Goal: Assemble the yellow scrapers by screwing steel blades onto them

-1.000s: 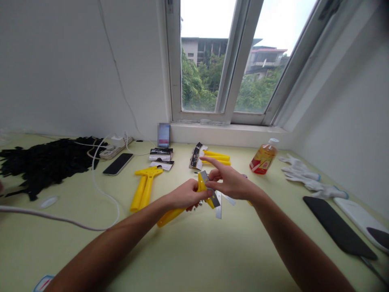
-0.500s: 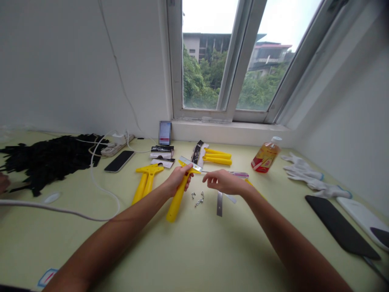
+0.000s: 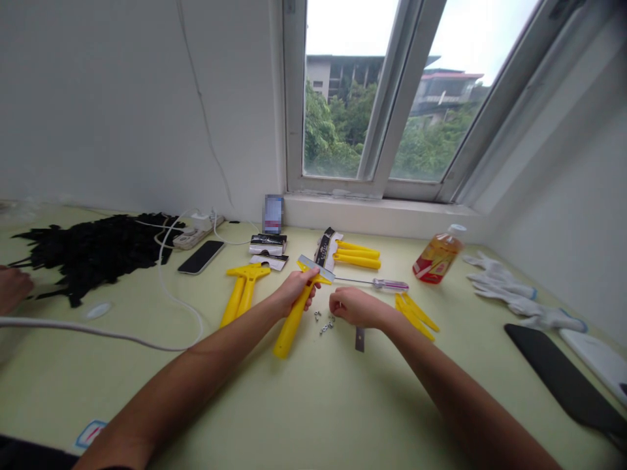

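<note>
My left hand (image 3: 297, 291) is closed around the neck of a yellow scraper (image 3: 291, 328), whose metal blade lies across its head at the top. Just to the right, my right hand (image 3: 353, 305) reaches down with curled fingers at a small cluster of screws and nuts (image 3: 324, 326) on the table. Its fingertips touch or hover over the pieces; whether anything is pinched cannot be made out. A flat metal blade (image 3: 360, 340) lies partly under that hand. Beyond it rests a screwdriver (image 3: 389, 284) with a clear and purple handle.
More yellow scraper handles (image 3: 243, 292) lie to the left, others (image 3: 360, 254) at the back, and yellow parts (image 3: 416, 316) to the right. A bottle (image 3: 437, 256), white gloves (image 3: 519, 297), a phone (image 3: 201, 256), a cable and a black pile (image 3: 98, 251) surround them. Another person's hand (image 3: 14, 288) is at far left.
My right hand has lowered toward the screws and nuts, its fingers curling in. My left hand keeps holding the scraper. The whole view has shifted slightly.
</note>
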